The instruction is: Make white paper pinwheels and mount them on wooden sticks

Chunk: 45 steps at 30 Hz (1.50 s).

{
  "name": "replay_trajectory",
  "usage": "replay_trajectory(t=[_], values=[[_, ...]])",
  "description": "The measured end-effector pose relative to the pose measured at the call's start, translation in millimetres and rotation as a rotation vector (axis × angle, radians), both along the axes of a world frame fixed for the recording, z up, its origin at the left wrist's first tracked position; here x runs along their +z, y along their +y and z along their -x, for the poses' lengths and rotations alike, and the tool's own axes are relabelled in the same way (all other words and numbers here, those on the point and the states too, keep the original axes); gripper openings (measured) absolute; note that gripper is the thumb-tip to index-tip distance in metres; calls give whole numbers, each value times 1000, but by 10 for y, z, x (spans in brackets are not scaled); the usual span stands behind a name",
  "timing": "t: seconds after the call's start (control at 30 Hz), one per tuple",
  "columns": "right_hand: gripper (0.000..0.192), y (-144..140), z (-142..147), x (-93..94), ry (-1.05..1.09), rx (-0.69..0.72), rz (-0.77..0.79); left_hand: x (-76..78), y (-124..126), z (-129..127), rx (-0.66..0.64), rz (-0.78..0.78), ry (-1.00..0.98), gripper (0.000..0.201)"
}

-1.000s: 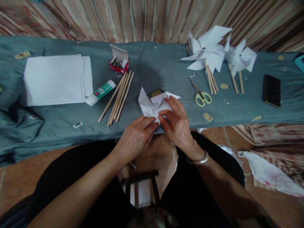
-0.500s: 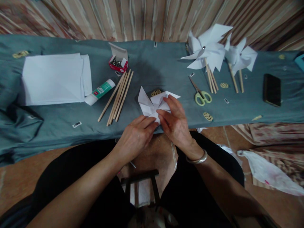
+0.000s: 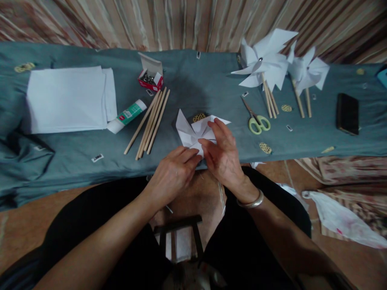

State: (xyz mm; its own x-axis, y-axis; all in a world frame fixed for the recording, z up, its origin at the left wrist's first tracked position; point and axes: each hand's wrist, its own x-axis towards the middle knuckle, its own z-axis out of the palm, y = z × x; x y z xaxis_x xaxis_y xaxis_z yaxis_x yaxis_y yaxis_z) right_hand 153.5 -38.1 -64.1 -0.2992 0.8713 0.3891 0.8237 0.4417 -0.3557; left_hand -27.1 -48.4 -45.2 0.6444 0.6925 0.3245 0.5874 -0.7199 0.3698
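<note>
Both the left hand and right hand pinch the folded paper pinwheel just beyond their fingertips; its near edge is hidden.

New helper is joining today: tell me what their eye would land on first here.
Both hands, left hand and right hand, pinch a folded white paper piece at the table's near edge. Far right lie finished paper pinwheels on sticks; left of the hands lie wooden sticks and a glue stick.

White folded paper, grey-blue cloth, green-handled scissors, red box
</note>
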Motion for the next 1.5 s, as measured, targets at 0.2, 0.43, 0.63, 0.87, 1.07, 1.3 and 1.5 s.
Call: replay_trajectory(t=[0.2, 0.43, 0.63, 0.87, 1.07, 1.3, 1.5], values=[[32, -21, 4, 55, -42, 20, 77, -13, 3, -2, -1, 31, -2, 22], [28, -57, 23, 113, -110, 52, 94, 25, 52, 95, 51, 189, -197, 23], [27, -50, 43, 187, -146, 74, 118, 103, 206, 370, 395, 355, -429, 25], [62, -37, -4, 206, -135, 140, 113, 46, 240, 445, 456, 450, -460, 29], [44, -3, -15, 171, -158, 142, 103, 34, 240, 410, 428, 481, -481, 25], [22, 56, 13, 151, -167, 137, 48, 22, 279, 379, 451, 525, -554, 24], [28, 73, 22, 106, -166, 115, 27, 34, 282, 274, 532, 878, -952, 38]])
